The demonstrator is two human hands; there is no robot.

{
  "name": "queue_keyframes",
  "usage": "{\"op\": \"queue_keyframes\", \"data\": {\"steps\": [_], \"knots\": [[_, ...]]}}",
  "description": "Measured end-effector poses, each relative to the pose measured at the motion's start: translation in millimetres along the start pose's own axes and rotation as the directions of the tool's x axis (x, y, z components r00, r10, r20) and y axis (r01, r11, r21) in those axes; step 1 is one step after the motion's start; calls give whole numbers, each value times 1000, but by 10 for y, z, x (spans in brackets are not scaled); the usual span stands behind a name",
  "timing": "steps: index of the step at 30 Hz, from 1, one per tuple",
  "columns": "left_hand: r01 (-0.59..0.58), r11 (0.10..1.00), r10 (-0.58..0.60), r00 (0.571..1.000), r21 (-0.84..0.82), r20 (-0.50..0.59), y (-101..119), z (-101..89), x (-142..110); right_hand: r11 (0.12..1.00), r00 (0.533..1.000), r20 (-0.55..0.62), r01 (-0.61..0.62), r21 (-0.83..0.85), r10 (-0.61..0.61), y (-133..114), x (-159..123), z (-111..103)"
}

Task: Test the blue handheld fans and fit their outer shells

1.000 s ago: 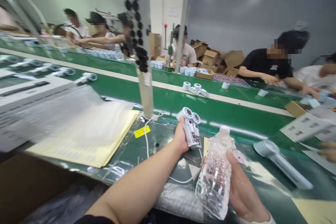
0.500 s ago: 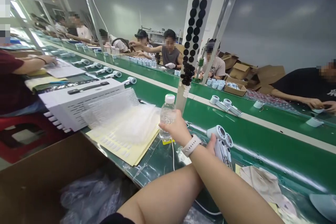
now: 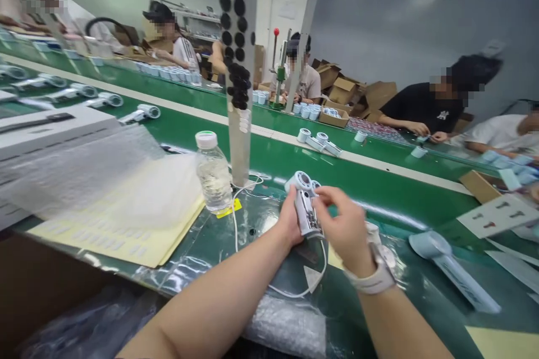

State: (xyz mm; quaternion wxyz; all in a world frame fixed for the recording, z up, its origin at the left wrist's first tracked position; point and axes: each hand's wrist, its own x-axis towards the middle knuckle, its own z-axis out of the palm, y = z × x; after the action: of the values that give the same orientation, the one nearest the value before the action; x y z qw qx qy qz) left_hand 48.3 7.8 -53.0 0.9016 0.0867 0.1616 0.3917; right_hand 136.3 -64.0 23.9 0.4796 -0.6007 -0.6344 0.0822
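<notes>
My left hand (image 3: 288, 219) grips a white handheld fan (image 3: 305, 207) upright, with its twin round heads at the top. My right hand (image 3: 343, 221) is beside it, curled fingertips pressed on the fan's upper side. A thin white cable (image 3: 290, 291) loops from the fan across the bench. To the left, a clear water bottle (image 3: 213, 171) with a white cap stands on the bench, apart from both hands. A pale blue fan (image 3: 446, 263) lies on the bench at the right.
A bubble wrap sheet (image 3: 96, 174) lies on a yellow folder (image 3: 126, 235), with a white box (image 3: 42, 134) beyond it. A metal post (image 3: 240, 146) rises behind my hands. Several fans lie on the green conveyor belt (image 3: 337, 185). Co-workers sit across it.
My right hand has let go of the water bottle, which now stands on the bench. That hand has moved to the fan, and the view has swung slightly.
</notes>
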Motion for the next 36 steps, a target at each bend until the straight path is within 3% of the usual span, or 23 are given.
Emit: {"op": "queue_keyframes", "data": {"steps": [1, 4, 7, 10, 13, 17, 20, 24, 27, 31, 36], "knots": [[12, 1000, -11, 999, 12, -39, 7, 7, -14, 982, 987, -57, -154, -110, 149, 204, -11, -258], [29, 998, -22, 991, 54, -133, 31, 73, -82, 908, 936, -178, -340, -244, 303, 765, -88, -883], [48, 995, -32, 985, 92, -172, 46, 199, -168, 869, 915, -147, -402, -289, 375, 1119, -223, -1117], [51, 993, -36, 989, 103, -144, 48, 328, -250, 883, 925, -56, -375, -283, 375, 1243, -303, -1032], [60, 992, -58, 998, 110, -14, 45, 402, -319, 928, 954, -42, -298, -225, 297, 1204, -281, -888], [144, 976, -172, 970, 164, 170, 3, 416, -383, 979, 980, -106, -181, -98, 171, 969, -244, -732], [197, 958, -243, 944, 211, 224, -61, 425, -412, 996, 989, -137, -54, 67, 63, 735, -277, -568], [229, 942, -284, 932, 244, 224, -115, 452, -435, 982, 959, -282, 76, 172, -25, 503, -339, -386], [237, 934, -301, 925, 269, 230, -122, 437, -435, 984, 933, -337, 161, 70, -129, 408, -371, -351], [235, 927, -308, 922, 293, 235, -130, 403, -428, 955, 898, -328, 294, -46, -293, 372, -384, -378], [246, 931, -319, 907, 270, 274, -131, 435, -453, 959, 848, -455, 277, -59, -273, 499, -345, -479]]}}
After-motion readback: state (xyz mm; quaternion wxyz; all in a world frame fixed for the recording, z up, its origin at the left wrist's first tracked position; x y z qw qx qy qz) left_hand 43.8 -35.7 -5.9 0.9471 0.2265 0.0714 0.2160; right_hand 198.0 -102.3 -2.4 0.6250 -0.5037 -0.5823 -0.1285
